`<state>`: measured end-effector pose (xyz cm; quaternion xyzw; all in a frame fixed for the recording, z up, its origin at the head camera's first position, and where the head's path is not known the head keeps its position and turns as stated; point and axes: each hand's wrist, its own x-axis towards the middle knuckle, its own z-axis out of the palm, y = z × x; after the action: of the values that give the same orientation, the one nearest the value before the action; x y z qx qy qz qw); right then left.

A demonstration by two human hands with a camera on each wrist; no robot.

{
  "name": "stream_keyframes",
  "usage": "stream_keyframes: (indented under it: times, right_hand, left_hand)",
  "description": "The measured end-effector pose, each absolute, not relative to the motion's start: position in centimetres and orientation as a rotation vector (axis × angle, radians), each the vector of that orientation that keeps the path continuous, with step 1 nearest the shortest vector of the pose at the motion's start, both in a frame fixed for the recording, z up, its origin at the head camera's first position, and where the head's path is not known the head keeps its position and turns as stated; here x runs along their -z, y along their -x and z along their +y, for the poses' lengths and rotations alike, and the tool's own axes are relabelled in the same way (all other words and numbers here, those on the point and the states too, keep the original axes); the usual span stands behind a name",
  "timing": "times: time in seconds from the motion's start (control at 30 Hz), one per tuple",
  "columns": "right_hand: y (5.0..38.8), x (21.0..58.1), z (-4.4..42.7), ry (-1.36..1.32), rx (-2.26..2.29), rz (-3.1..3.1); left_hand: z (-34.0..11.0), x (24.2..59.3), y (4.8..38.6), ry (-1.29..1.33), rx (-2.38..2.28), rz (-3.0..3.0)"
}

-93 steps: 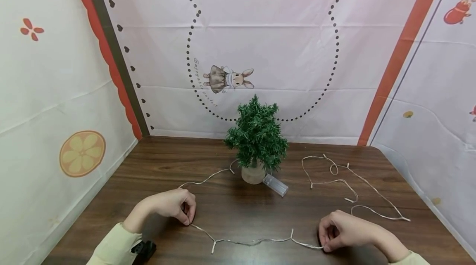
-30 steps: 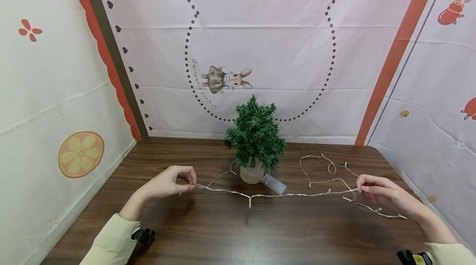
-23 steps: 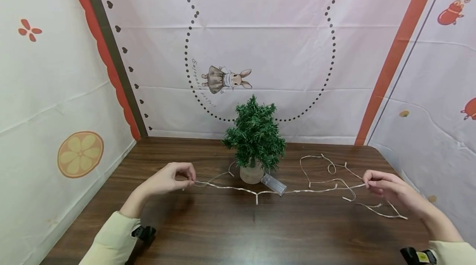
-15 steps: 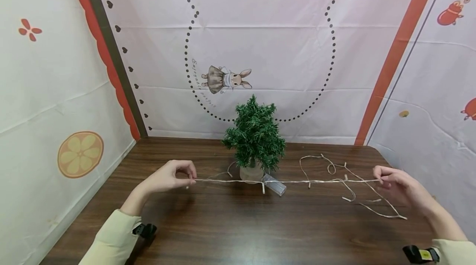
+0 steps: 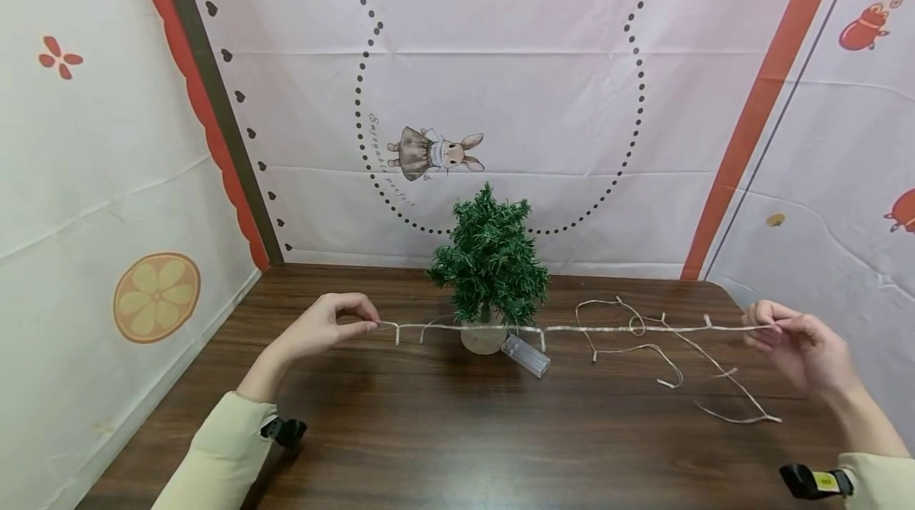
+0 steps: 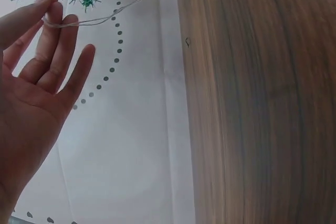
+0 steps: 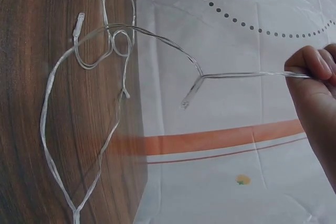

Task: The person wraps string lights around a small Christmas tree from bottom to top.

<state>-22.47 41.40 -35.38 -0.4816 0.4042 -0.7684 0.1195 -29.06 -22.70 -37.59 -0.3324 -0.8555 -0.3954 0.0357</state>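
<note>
A clear fairy light string (image 5: 600, 328) stretches nearly straight across the table, in front of the pot of a small artificial Christmas tree (image 5: 489, 256). My left hand (image 5: 325, 327) pinches it between thumb and fingertips, left of the tree. Out at the far right, my right hand (image 5: 808, 347) grips the string with thumb and curled fingers. In the left wrist view, the other fingers of my left hand (image 6: 44, 77) spread loosely below the pinch. In the right wrist view, a little bulb branch hangs from the string (image 7: 236, 74) near my right hand (image 7: 315, 87).
A clear plastic battery box (image 5: 526, 356) lies against the tree's pale pot (image 5: 482, 341). The loose end of the string lies in loops on the right of the brown table (image 5: 457, 446). A printed cloth (image 5: 500, 81) hangs behind, with cloth on both sides.
My right hand has moved right and away from me, sliding along or drawing the string. My left hand has risen slightly. The string went from slack near the front to taut before the tree.
</note>
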Motion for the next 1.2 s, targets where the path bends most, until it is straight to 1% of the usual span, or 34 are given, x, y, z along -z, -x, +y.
stream_keyframes:
  times: [0.2,0.5,0.67,0.8,1.2]
  right_hand:
    - [22.6,34.9,41.7,1.37,2.341,1.025]
    - [22.4,34.2,41.6,1.21,2.553,0.761]
    - [22.5,33.3,41.4,1.149,2.673,0.64]
    - [22.6,32.8,41.4,1.13,2.734,0.604]
    - [23.4,32.2,41.2,1.099,2.797,0.58]
  left_hand:
    - [-21.2,35.6,28.1,1.02,1.268,-2.564]
    - [-19.9,35.0,28.6,0.941,1.365,-2.473]
    - [-19.4,36.1,30.3,0.94,1.387,-2.395]
    - [-18.7,36.8,31.4,0.888,1.377,-2.366]
    - [-16.2,37.2,32.0,0.848,1.405,-2.33]
